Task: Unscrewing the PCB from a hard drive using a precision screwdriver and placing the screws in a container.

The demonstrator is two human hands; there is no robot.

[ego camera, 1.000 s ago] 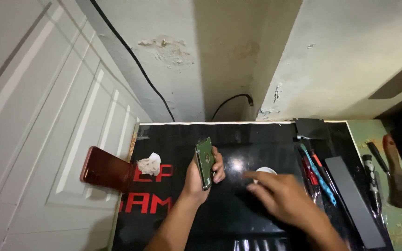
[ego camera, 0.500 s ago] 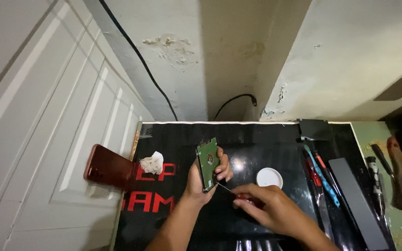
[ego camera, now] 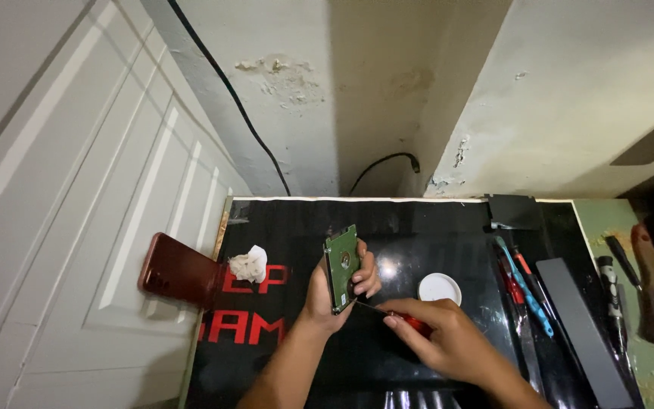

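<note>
My left hand (ego camera: 327,291) holds a small hard drive (ego camera: 341,266) upright on its edge, green circuit board facing left, over a glossy black mat (ego camera: 297,227). My right hand (ego camera: 444,341) grips a red-handled screwdriver (ego camera: 410,323). Its thin shaft reaches left and its tip touches the lower edge of the drive. The two hands are close together near the middle of the mat.
A white round lid (ego camera: 440,288) lies right of the drive. A crumpled white tissue (ego camera: 249,265) and a dark red phone (ego camera: 179,270) sit at the left edge. Several screwdrivers (ego camera: 525,288), a long dark case (ego camera: 580,329) and more tools (ego camera: 649,303) line the right side. A black cable (ego camera: 380,168) hangs on the wall.
My right hand left the white lid, took up the red screwdriver and brought its tip to the drive. The left hand kept the drive upright, turning it slightly.
</note>
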